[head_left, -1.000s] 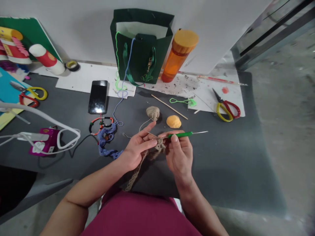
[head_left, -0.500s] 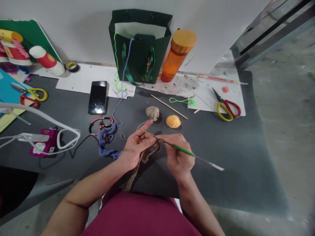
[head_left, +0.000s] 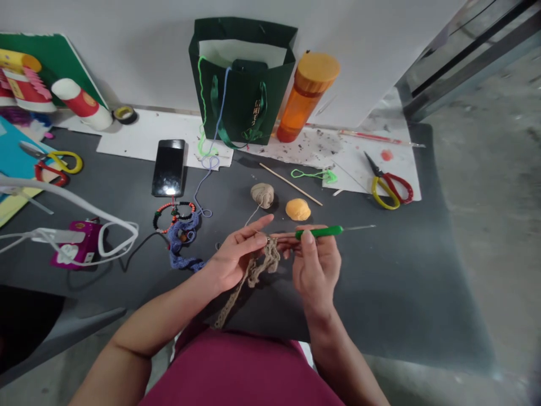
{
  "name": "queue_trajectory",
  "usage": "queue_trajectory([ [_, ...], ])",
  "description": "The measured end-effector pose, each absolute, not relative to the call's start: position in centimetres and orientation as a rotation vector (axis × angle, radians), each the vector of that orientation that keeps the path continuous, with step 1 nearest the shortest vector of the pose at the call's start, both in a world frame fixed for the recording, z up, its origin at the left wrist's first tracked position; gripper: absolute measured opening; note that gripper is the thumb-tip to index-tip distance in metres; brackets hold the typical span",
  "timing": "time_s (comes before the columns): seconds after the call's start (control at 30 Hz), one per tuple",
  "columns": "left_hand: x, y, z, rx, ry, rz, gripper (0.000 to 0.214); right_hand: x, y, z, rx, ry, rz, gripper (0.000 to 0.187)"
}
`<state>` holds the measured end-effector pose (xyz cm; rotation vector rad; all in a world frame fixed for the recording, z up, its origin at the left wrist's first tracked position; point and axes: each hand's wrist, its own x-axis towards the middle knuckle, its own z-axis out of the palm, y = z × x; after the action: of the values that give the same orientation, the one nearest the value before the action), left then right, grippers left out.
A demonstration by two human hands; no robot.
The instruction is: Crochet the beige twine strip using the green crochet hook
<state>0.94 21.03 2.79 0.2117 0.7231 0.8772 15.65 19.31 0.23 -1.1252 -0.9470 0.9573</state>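
Note:
My right hand (head_left: 316,265) is closed around a green-handled crochet hook (head_left: 321,231) that lies level, its metal end pointing right. My left hand (head_left: 235,255) pinches the top of a beige crocheted strip (head_left: 253,273), with the forefinger stretched out and the yarn running over it. The strip hangs down towards my lap. Its yarn leads up to a small beige yarn ball (head_left: 262,194) on the dark table (head_left: 401,270). An orange yarn ball (head_left: 298,209) lies just right of the beige one.
A green paper bag (head_left: 243,90) and an orange bottle (head_left: 307,96) stand at the back. A phone (head_left: 169,167), a bead ring (head_left: 175,214), blue crochet (head_left: 182,248), a wooden stick (head_left: 289,183), scissors (head_left: 389,183), more scissors (head_left: 53,163) and white cables (head_left: 76,225) lie about.
The crochet hook swung down to the right half a second ago and has come back up to level. The beige strip has shifted a little with it.

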Motion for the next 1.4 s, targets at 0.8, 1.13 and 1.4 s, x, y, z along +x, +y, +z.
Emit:
queue_trajectory([
  [0.8, 1.4, 20.5, 3.0, 0.250, 0.706, 0.965, 0.076, 14.5, 18.2, 1.0, -1.213, -1.206, 0.579, 0.010],
  [1.13, 1.1, 20.7, 2.4, 0.265, 0.647, 0.920, 0.064, 15.0, 18.4, 0.8, -1.229, -0.980, 0.779, 0.009],
  [1.4, 1.1, 20.7, 2.7, 0.221, 0.585, 0.850, 0.054, 14.9, 19.3, 0.9, -1.014, -0.785, 1.145, 0.013],
])
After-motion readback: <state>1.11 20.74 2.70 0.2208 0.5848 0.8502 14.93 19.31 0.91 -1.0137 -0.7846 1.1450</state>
